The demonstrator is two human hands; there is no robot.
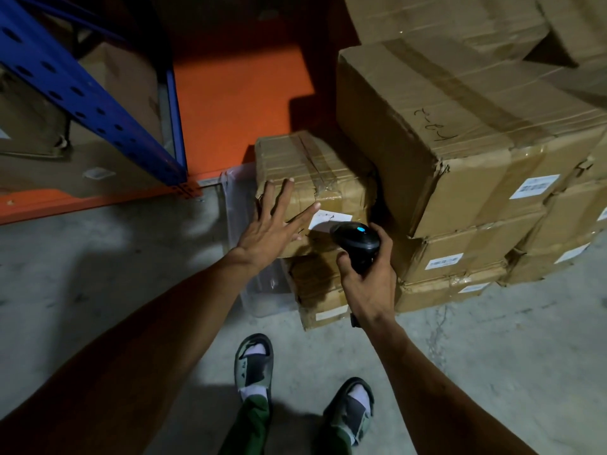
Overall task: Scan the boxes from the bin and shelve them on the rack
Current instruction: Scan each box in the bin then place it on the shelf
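Note:
A taped cardboard box sits on top of other boxes in a clear plastic bin on the floor. A white label is on its near face. My left hand lies flat and open against the box's near left side, fingers spread. My right hand grips a black handheld scanner with a blue light, its head pointing at the label from just beside it. A second box lies lower in the bin. The blue and orange rack stands at the left.
A tall stack of large labelled cardboard boxes stands right of the bin, touching it. The rack's lower shelf holds boxes. My feet in sandals stand on grey concrete floor in front of the bin.

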